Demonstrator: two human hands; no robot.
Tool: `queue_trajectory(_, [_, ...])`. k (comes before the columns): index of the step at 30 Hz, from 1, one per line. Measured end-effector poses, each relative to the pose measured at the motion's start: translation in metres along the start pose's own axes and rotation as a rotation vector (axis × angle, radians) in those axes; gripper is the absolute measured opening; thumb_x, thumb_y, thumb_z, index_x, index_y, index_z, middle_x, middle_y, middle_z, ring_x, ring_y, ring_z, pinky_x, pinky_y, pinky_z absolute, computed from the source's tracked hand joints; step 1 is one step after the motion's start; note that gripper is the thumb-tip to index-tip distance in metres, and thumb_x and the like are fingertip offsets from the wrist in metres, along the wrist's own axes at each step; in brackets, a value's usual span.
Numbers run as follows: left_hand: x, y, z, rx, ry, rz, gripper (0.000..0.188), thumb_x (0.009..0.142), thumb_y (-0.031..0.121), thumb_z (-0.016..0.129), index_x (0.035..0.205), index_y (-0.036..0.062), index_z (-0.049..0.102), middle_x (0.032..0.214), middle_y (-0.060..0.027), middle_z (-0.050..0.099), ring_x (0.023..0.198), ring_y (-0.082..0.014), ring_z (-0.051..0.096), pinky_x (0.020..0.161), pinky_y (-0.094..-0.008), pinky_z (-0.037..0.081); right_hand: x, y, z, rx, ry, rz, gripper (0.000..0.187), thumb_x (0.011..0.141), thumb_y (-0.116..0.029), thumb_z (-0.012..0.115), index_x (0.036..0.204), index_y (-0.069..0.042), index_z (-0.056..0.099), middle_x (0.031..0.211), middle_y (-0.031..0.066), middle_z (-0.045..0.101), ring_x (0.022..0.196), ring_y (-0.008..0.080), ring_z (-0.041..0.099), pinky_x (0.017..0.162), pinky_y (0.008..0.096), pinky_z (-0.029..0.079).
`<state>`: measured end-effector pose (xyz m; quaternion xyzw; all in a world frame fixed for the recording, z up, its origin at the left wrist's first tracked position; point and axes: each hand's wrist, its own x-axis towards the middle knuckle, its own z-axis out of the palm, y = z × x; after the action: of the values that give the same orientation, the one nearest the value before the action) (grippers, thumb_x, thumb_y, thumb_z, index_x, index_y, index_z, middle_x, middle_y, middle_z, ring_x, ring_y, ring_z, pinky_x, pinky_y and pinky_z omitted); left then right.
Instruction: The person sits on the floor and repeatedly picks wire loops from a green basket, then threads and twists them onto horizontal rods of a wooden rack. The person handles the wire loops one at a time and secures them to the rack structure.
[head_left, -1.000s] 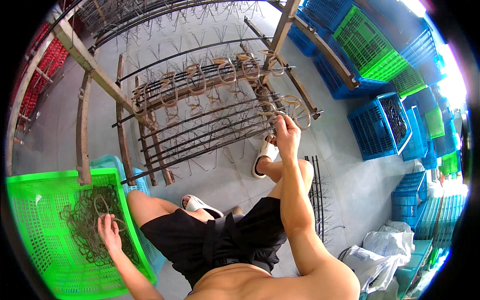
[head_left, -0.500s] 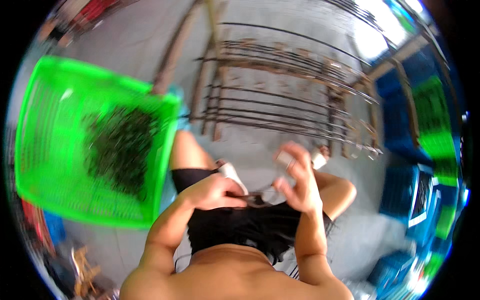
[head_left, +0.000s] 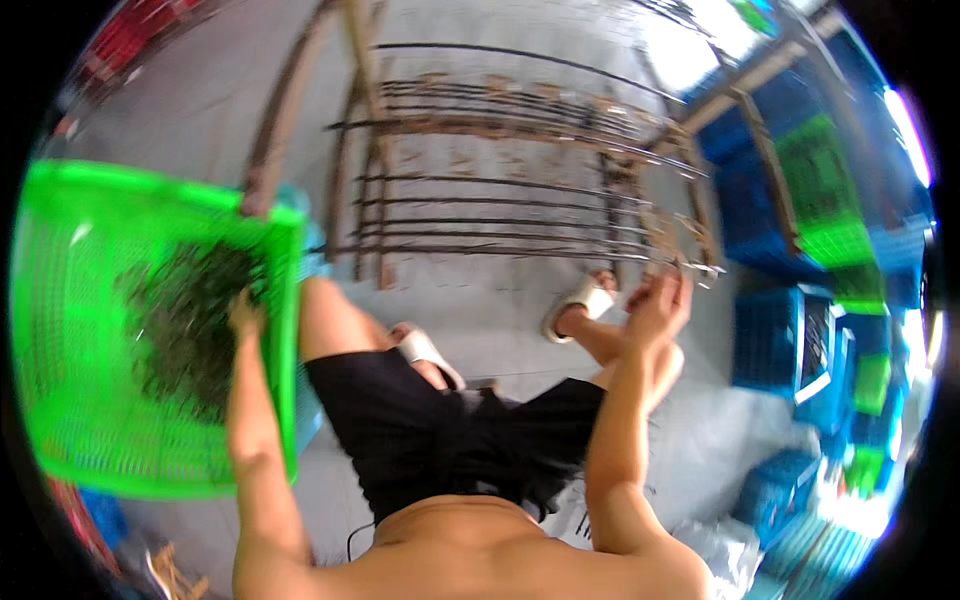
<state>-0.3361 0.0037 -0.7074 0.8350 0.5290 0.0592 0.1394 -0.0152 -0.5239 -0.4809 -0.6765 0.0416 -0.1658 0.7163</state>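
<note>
My left hand (head_left: 246, 314) reaches into a large green plastic basket (head_left: 150, 480) on my left. It is at the right side of a heap of small dark pieces (head_left: 190, 330), whose kind is too blurred to tell. The fingers are smeared and partly lost against the heap. On the right, my right hand (head_left: 660, 305) is raised by the lower right end of a rack of thin dark rods (head_left: 500, 222). Its fingers are bent and pressed together; what they hold, if anything, cannot be made out.
Wooden posts (head_left: 275, 120) frame the rack in front of me. Blue crates (head_left: 768, 340) and a green crate (head_left: 838, 240) are stacked along the right. A clear plastic bag (head_left: 720, 550) lies at the lower right. My sandalled feet (head_left: 585, 303) rest on the grey floor.
My left hand has moved from my lap left into the basket. My right hand has gone forward and right to the rack's end, leaving the small dark item no longer seen over my lap.
</note>
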Motion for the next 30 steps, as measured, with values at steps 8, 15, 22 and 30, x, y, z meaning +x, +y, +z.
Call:
queue_trajectory(8, [-0.039,0.091,-0.064,-0.028,-0.054,-0.159,0.035,0.094,0.025,0.04,0.121,0.0064,0.055,0.111,-0.0147,0.06,0.104,-0.0306,0.056,0.084,-0.0444,0.046,0.022,0.031,0.012,-0.169,0.032,0.048,0.02,0.093,-0.017,0.049,0.079,-0.003,0.051,0.05,-0.0009,0.045,0.041,0.006,0.042,0.038,0.0233,0.035])
queue_trajectory(15, [-0.039,0.018,-0.042,-0.87,-0.004,-0.259,0.037,0.091,0.033,0.045,0.101,-0.0005,0.058,0.092,-0.0108,0.058,0.073,-0.0197,0.049,0.068,-0.0383,0.039,0.01,0.063,0.032,-0.257,0.061,-0.06,0.018,0.093,-0.02,0.049,0.089,-0.005,0.058,0.052,-0.0019,0.044,0.043,0.0054,0.041,0.039,0.0235,0.034])
queue_trajectory(22, [-0.064,0.031,-0.046,-0.607,0.14,-0.156,0.044,0.096,0.026,0.044,0.132,0.0024,0.037,0.11,-0.0117,0.058,0.086,-0.0222,0.054,0.075,-0.0368,0.044,0.015,0.043,0.041,0.158,-0.021,0.378,0.022,0.093,-0.02,0.047,0.074,-0.009,0.051,0.051,-0.0029,0.042,0.04,0.0056,0.038,0.034,0.0212,0.03])
queue_trajectory(30, [-0.073,0.04,-0.054,-0.613,0.045,-0.23,0.046,0.095,0.03,0.044,0.131,0.0021,0.043,0.098,-0.0094,0.064,0.074,-0.0164,0.057,0.063,-0.0345,0.044,0.014,0.048,0.048,0.077,-0.007,0.333,0.025,0.093,-0.018,0.047,0.071,-0.007,0.051,0.052,-0.0047,0.04,0.04,0.0049,0.036,0.036,0.0218,0.031])
